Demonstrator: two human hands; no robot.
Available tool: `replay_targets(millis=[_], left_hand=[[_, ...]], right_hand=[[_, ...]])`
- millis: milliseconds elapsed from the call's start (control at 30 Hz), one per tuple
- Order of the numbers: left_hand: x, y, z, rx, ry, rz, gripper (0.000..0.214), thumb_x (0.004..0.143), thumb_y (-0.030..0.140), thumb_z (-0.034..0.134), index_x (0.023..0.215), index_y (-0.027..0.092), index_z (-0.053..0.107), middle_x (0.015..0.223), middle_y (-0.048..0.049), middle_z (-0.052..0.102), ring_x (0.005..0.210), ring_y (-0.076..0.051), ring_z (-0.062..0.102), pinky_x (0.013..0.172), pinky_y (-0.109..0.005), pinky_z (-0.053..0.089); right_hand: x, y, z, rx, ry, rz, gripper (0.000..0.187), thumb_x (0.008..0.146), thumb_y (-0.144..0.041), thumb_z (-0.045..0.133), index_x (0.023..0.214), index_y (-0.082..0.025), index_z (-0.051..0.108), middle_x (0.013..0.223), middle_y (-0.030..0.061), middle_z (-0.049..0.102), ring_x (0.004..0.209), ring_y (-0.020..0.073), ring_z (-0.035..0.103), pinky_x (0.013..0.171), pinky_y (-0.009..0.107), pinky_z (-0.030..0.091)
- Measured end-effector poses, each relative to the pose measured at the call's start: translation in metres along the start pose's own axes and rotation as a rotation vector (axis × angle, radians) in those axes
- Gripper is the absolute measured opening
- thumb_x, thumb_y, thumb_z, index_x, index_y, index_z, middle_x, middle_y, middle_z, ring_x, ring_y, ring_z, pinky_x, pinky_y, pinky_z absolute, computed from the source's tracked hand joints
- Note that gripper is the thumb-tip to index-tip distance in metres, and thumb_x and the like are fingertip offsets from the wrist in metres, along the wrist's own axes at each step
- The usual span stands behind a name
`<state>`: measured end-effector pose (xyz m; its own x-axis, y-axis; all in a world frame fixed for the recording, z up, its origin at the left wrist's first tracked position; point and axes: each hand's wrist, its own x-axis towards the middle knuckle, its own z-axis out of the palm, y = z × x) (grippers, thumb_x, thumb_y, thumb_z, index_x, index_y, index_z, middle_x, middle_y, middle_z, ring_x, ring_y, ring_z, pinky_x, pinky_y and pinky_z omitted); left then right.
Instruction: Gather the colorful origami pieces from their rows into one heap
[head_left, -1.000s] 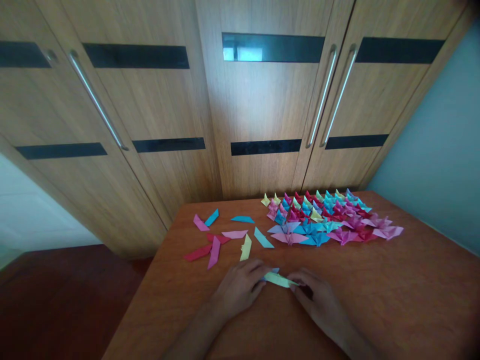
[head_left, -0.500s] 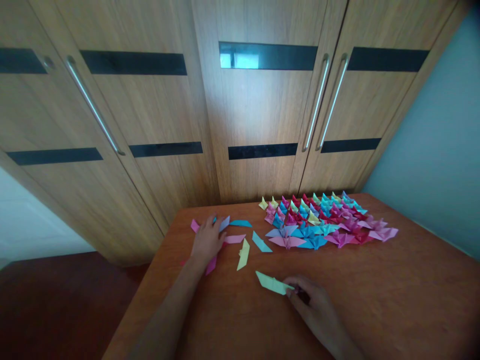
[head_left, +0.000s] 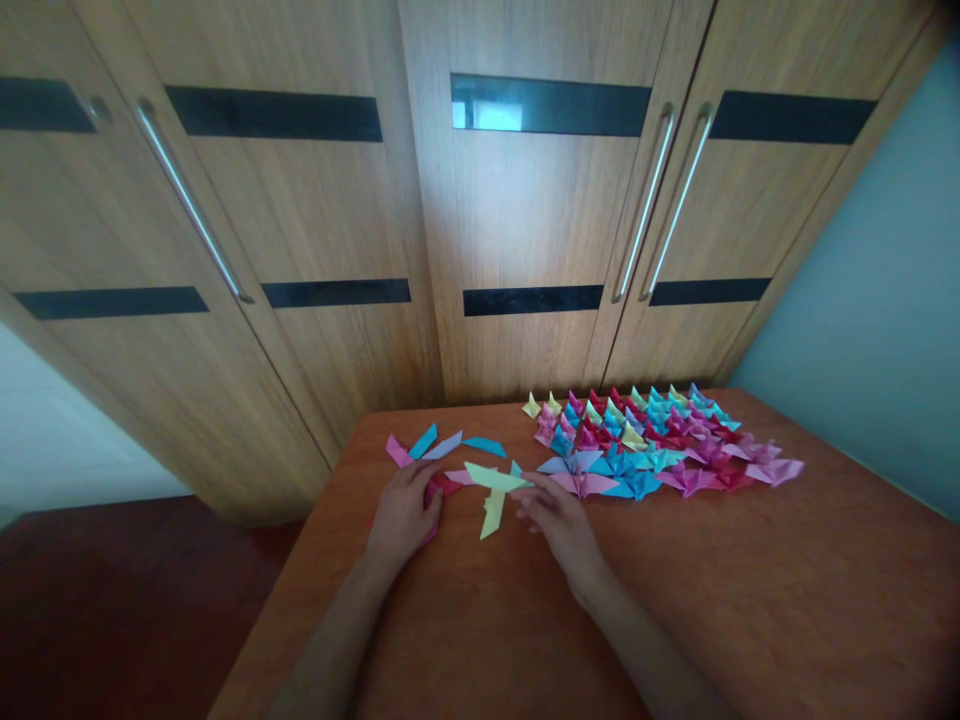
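A reddish-brown wooden table (head_left: 675, 610) spreads beneath both hands and out past the right one. Beyond them stands a wooden wardrobe (head_left: 315, 220) with dark inset bands (head_left: 551, 105) and long metal handles (head_left: 191, 200); a bluish wall (head_left: 862, 310) closes the far right, and dark reddish floor (head_left: 135, 610) shows left of the left arm. Ranks of folded paper birds (head_left: 634, 485) sit beyond and right of the right hand.

The right hand (head_left: 559, 515) pinches one end of a pale green strip (head_left: 491, 477) — half a second ago it held this nearer the body; now the strip lies between the hands, across the far end of a yellow piece (head_left: 492, 515). The left hand (head_left: 405, 510) has drawn back from a lavender piece (head_left: 444, 446), now lying just beyond it; its fingers curl by a red piece (head_left: 448, 485) — whether gripping, I cannot tell.
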<state>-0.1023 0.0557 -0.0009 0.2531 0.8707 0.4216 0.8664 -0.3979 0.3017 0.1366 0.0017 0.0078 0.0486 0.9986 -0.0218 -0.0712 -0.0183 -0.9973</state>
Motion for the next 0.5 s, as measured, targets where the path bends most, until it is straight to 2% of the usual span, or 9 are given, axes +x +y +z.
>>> replay_targets(millis=[67, 133, 300, 433, 500], left_hand=[[-0.001, -0.002, 0.001, -0.011, -0.008, 0.000, 0.033, 0.083, 0.017, 0.049, 0.114, 0.021, 0.059, 0.121, -0.0083, 0.060, 0.112, -0.025, 0.056, 0.098, -0.043, 0.044], [-0.002, -0.003, 0.002, -0.017, -0.016, -0.004, 0.032, 0.083, 0.017, 0.049, 0.113, 0.021, 0.060, 0.121, -0.0080, 0.060, 0.112, -0.024, 0.056, 0.098, -0.042, 0.043], [-0.002, -0.002, 0.001, -0.030, -0.051, -0.008, 0.028, 0.085, 0.020, 0.049, 0.110, 0.021, 0.061, 0.119, -0.0074, 0.062, 0.110, -0.023, 0.057, 0.098, -0.040, 0.043], [-0.002, 0.001, 0.001, -0.012, -0.082, -0.010, 0.028, 0.085, 0.021, 0.049, 0.110, 0.021, 0.062, 0.116, -0.0085, 0.063, 0.107, -0.024, 0.057, 0.096, -0.042, 0.043], [-0.003, 0.001, 0.000, -0.005, -0.098, 0.009, 0.030, 0.085, 0.022, 0.050, 0.112, 0.021, 0.061, 0.118, -0.0086, 0.061, 0.109, -0.025, 0.056, 0.097, -0.042, 0.042]], right_hand=[[0.005, 0.006, 0.009, 0.021, -0.004, 0.008, 0.045, 0.077, -0.039, 0.058, 0.117, -0.020, 0.054, 0.098, 0.0059, 0.068, 0.076, 0.0189, 0.064, 0.058, 0.027, 0.048], [0.004, 0.015, 0.011, -0.039, -0.028, -0.029, 0.041, 0.077, -0.036, 0.057, 0.115, -0.019, 0.055, 0.094, 0.0048, 0.068, 0.070, 0.0171, 0.064, 0.059, 0.028, 0.049], [-0.008, 0.032, 0.001, -0.225, -0.082, -0.166, 0.027, 0.082, -0.029, 0.052, 0.105, -0.019, 0.062, 0.091, 0.0053, 0.068, 0.075, 0.0175, 0.064, 0.071, 0.032, 0.051], [-0.013, 0.029, -0.002, -0.365, -0.072, -0.211, 0.025, 0.083, -0.023, 0.048, 0.103, -0.019, 0.062, 0.096, 0.0060, 0.068, 0.084, 0.0193, 0.064, 0.076, 0.034, 0.052], [-0.016, 0.024, 0.001, -0.478, -0.068, -0.277, 0.027, 0.083, -0.020, 0.046, 0.105, -0.020, 0.063, 0.102, 0.0065, 0.066, 0.091, 0.0202, 0.063, 0.081, 0.035, 0.052]])
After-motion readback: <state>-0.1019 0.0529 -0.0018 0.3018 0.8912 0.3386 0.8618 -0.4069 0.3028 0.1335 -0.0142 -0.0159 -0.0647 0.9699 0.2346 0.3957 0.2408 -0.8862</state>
